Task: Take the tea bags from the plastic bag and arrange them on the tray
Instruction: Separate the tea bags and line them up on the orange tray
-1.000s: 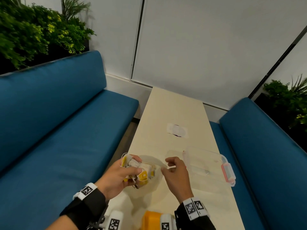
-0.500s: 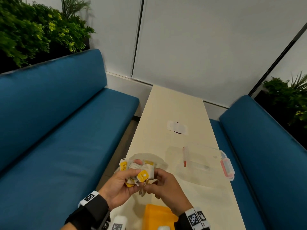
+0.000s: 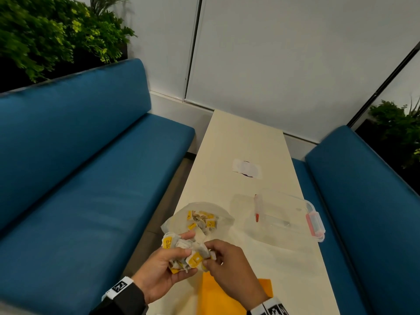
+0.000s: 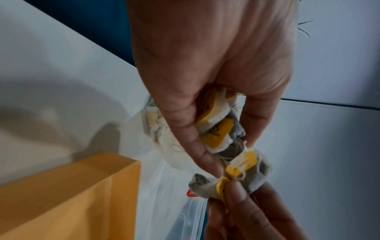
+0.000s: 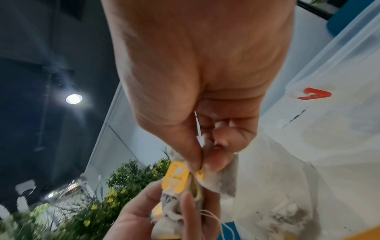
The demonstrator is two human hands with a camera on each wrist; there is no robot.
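Since half a second earlier, both hands had dropped nearer the body, leaving the plastic bag (image 3: pixel 200 220) on the table beyond them. Left hand (image 3: pixel 159 267) curled around a clump of tea bags (image 3: pixel 188 251); right hand (image 3: pixel 229 267) pinched one bag's yellow tag (image 5: pixel 176 177). Orange tray (image 3: pixel 227 296) lay under the right hand.

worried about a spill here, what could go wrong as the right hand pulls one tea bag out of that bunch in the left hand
1. The strings look tangled in the bunch of tea bags that the left hand grips, so the right hand, pinching one tea bag, may drag others out, and they could miss the orange tray.
2. A hard pull could tear the thin paper.
3. The plastic bag, with more tea bags inside, lies near the table's left edge and could get knocked off.
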